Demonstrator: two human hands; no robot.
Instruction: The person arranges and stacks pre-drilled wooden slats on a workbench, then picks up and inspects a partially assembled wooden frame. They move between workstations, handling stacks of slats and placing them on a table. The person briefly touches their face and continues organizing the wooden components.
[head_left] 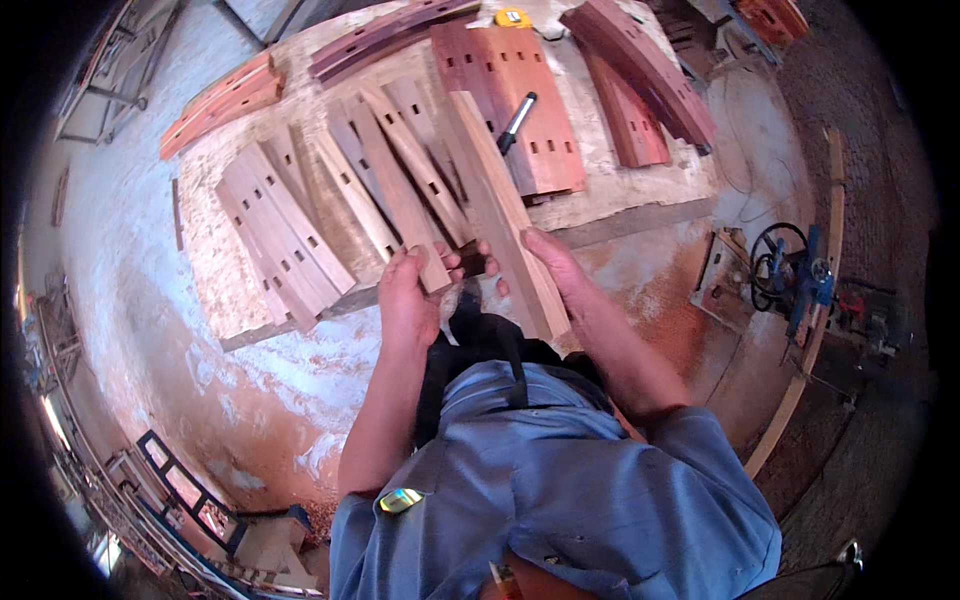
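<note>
My left hand [408, 288] is closed around the near end of a narrow brown wooden board [396, 180], which slants away over the table. A thicker, pale-edged wooden board [500, 205] is in my right hand [555, 262]; the thumb side shows on its right edge, and fingertips come out on its left. Below and beside these lie several brown slats with square slots, among them a narrow slotted strip [420, 165]. Further left, a group of slotted boards [278, 225] rests side by side at the table's near edge.
Reddish slotted boards [545, 100] lie on the worktable [650, 195], with a black-and-silver marker-like tool [518, 120] on them and a yellow tape measure [513, 18] behind. Dark red planks [640, 70] are stacked at right. A machine with a handwheel [780, 255] stands beyond, on the right.
</note>
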